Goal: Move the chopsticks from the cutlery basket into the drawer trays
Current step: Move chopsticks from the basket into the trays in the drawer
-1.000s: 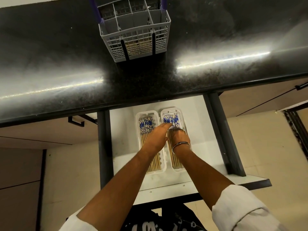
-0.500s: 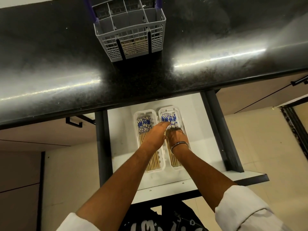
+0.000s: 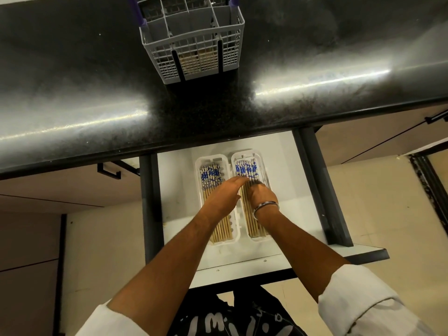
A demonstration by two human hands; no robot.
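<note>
Counter [image 3: 72,98] — black, polished, streaked with glare, ran across the upper frame. On it, at centre top, stood a grey cutlery basket [image 3: 194,52] with purple handle posts; pale wooden pieces showed through its front mesh, too dim to name.

Drawer [image 3: 174,190] — white inside, dark-railed, stood pulled out beneath the counter's edge. Two clear trays lay side by side in it, touching or nearly so.

Left tray [image 3: 199,166] held chopsticks [image 3: 210,175], blue-and-white patterned ends pointing toward the counter, plain wooden shafts toward the person.

Left hand [image 3: 224,194] reached across the left tray, fingers extended and flat, tips meeting the bundle in the right tray; open, gripping nothing visible.

Right tray [image 3: 264,170] held a like bundle of chopsticks [image 3: 247,168].

Right hand [image 3: 263,196], steel bangle [image 3: 265,207] at the wrist, lay over that bundle with fingers curled down onto it; whether it gripped any chopsticks could not be told.
</note>
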